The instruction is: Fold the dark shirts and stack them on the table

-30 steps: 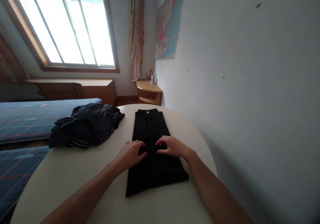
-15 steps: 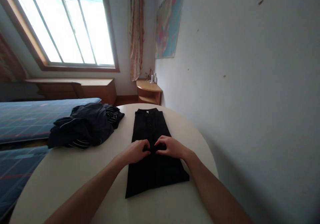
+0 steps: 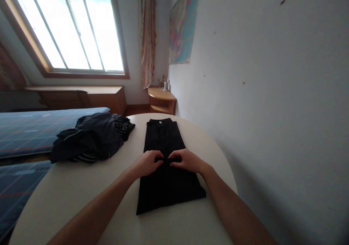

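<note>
A black shirt [image 3: 170, 190] lies folded into a long narrow shape on the round white table [image 3: 209, 146], its collar at the far end and its wider hem toward me. Near its middle, my left hand [image 3: 148, 162] pinches a small fold of the cloth between thumb and fingers. My right hand [image 3: 185, 160] pinches the same raised bit of fabric from the other side. The fingertips of the two hands are close together, with a narrow gap between them.
A crumpled dark garment pile [image 3: 92, 137] with striped parts sits at the table's left edge. Beyond it are blue plaid mattresses [image 3: 27, 132]. A wooden corner shelf [image 3: 162, 95] stands at the back, and a white wall [image 3: 259, 110] runs along the right.
My left hand has moved very slightly away from me, still pinching the shirt. My right hand and the shirt have hardly changed.
</note>
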Demonstrator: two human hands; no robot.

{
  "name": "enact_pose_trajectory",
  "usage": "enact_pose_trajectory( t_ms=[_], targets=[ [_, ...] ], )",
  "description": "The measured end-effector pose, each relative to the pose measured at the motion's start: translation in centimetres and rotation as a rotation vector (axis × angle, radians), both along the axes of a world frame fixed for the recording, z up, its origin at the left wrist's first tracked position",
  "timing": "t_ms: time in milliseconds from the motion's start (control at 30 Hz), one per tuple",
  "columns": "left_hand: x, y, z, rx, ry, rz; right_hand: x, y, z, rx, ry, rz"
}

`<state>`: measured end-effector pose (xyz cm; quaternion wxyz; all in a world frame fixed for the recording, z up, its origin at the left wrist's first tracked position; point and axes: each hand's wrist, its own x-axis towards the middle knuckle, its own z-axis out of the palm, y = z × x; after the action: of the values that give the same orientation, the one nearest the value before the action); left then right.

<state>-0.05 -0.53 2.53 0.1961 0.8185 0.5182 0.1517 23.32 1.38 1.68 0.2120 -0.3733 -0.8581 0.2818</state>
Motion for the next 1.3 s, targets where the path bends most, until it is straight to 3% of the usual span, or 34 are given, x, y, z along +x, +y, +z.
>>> enact_pose_trajectory(
  t_ms=[500, 867, 1100, 1200, 1300],
  targets=[
    [-0.1, 0.5, -0.9, -0.022, 0.039, -0.005, 1.2, 0.3, 0.5, -0.002, -0.122, -0.058],
    [-3.3, 0.9, 0.8, -0.069, 0.204, -0.055, 1.7, 0.2, 0.8, 0.022, -0.204, -0.087],
    [-2.6, 1.6, 0.9, 0.159, 0.091, 0.095, 1.5, 1.6, 0.1, 0.315, -0.104, -0.211],
    [-2.1, 1.7, -0.1, 0.264, 0.107, 0.143, 1.3, 2.3, -0.7, 0.374, -0.148, -0.242],
    [-2.0, 1.9, -1.4, 0.271, 0.123, 0.149, 1.2, 2.7, -1.4, 0.349, -0.186, -0.240]
  ],
)
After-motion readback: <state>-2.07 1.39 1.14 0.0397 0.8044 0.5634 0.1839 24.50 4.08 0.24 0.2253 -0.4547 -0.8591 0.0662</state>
